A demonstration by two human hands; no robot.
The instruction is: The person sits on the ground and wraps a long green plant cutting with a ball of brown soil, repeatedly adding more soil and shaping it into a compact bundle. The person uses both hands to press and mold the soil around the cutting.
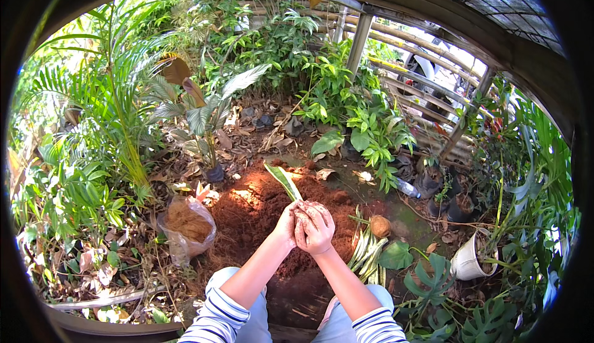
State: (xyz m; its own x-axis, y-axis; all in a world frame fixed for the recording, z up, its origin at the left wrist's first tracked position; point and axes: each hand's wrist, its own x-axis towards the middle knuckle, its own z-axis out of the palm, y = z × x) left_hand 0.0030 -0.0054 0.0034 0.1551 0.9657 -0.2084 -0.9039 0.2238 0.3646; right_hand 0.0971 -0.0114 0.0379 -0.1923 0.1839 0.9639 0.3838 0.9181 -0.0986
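Note:
My left hand (286,226) and my right hand (317,228) are pressed together, fingers closed around the lower end of a variegated snake plant leaf (284,180). The leaf points up and away to the left, green with pale yellow edges. Soil clings to my fingers, and whatever lies between my palms is hidden. Beneath my hands spreads a heap of reddish-brown crumbly soil or coir (241,208). To the right of it lies a pile of cut snake plant leaves (366,253), with a round brown fibrous ball (380,226) at its top end.
A clear plastic bag of brown fibre (189,226) stands at the left. To the right are a tilted white pot (468,257), a plastic bottle (408,188) and large-leaved plants (434,280). A potted striped-leaf plant (211,157) and a bamboo fence (417,85) stand beyond.

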